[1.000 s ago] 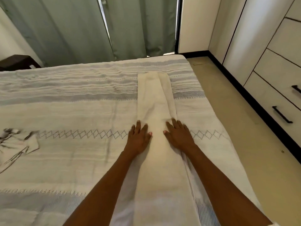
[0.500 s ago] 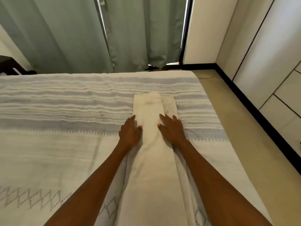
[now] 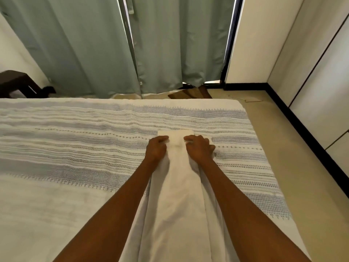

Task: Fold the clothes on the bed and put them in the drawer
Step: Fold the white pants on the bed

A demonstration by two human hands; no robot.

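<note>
A long cream garment [image 3: 176, 195], folded into a narrow strip, lies lengthwise on the bed [image 3: 66, 167] and runs away from me. My left hand [image 3: 156, 148] grips its left edge near the far end, fingers curled into the cloth. My right hand [image 3: 199, 148] grips the right edge at the same height, fingers curled too. Only a short stretch of the strip's far end shows beyond my knuckles. The drawer is not clearly in view.
The bed carries a white and grey striped cover. Green curtains [image 3: 94, 44] hang behind it. A dark piece of furniture [image 3: 13, 84] stands at the far left. Beige floor [image 3: 302, 148] and white wardrobe panels [image 3: 321, 82] run along the right.
Both hands slid up the strip toward its far end and went from lying flat to curling onto its edges. The camera view moved forward with them.
</note>
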